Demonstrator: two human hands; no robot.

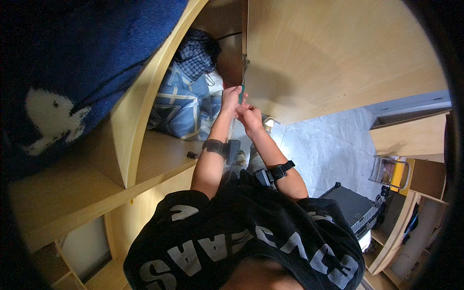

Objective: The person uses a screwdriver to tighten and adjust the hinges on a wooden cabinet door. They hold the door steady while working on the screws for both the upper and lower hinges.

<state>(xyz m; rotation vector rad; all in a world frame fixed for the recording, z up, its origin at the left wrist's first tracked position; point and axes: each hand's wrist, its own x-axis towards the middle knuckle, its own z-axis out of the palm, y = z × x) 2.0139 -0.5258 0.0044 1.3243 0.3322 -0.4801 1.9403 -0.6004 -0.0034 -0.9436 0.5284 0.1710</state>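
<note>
My left hand [232, 99] is closed around a slim green tool [241, 94], held upright at the edge of a wooden cabinet door [328, 53]. Most of the tool is covered by my fingers, so its exact kind does not show. Just below and to the right, my right hand [250, 119] has its fingers curled together close to the tool's lower end. Whatever they pinch is hidden. A metal hinge [246, 65] sits on the door's edge, a little beyond my hands.
Inside the cabinet at left lie a blue patterned bundle [176, 104] and checked cloth [195, 55]. A small black object [192, 155] rests on the shelf edge. A navy blanket [82, 58] fills the upper left. On the grey floor [328, 140] at right stands a black crate [350, 208].
</note>
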